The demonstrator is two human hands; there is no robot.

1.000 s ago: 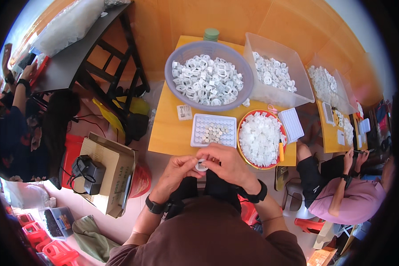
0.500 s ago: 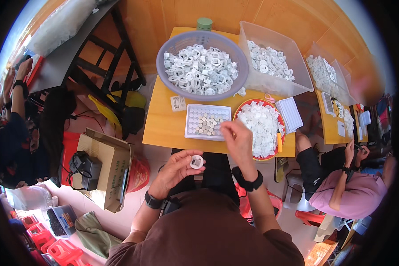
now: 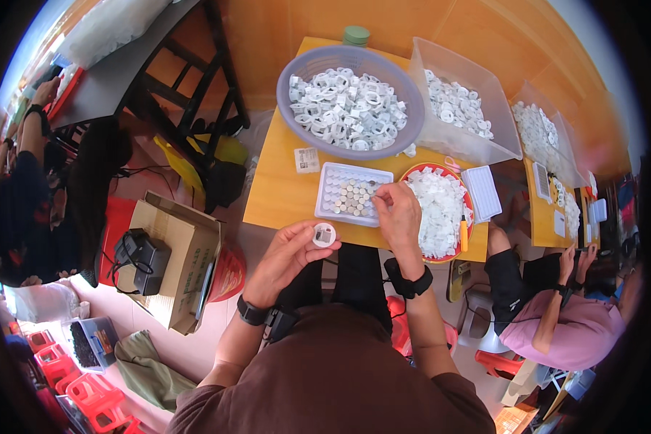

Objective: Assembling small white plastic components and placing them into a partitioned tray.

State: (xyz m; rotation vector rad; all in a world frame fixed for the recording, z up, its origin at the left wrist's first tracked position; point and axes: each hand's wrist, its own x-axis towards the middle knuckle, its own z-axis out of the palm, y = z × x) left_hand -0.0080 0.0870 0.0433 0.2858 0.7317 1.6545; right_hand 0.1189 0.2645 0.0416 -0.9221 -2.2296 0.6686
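Note:
Between the thumb and fingers of my left hand is a small round white plastic case, its open side up, with a dark and silvery part inside. My right hand is pinched at the right edge of a white tray; whatever its fingertips hold, if anything, is hidden. Several silver button cells lie in the tray among its small round pockets. Just right of that hand, a red round tray is heaped with small whitish translucent pieces. A knife with a yellow-orange handle lies along its right side.
A grey-purple basket of white plastic rings and a clear bin of white round parts stand at the table's back. White stacked trays lie on the right. A cardboard box stands left; a co-worker sits right.
My right hand has moved from above the gap between tray and heap down to the tray's edge. My left hand still holds the white case. The whole view has shifted slightly.

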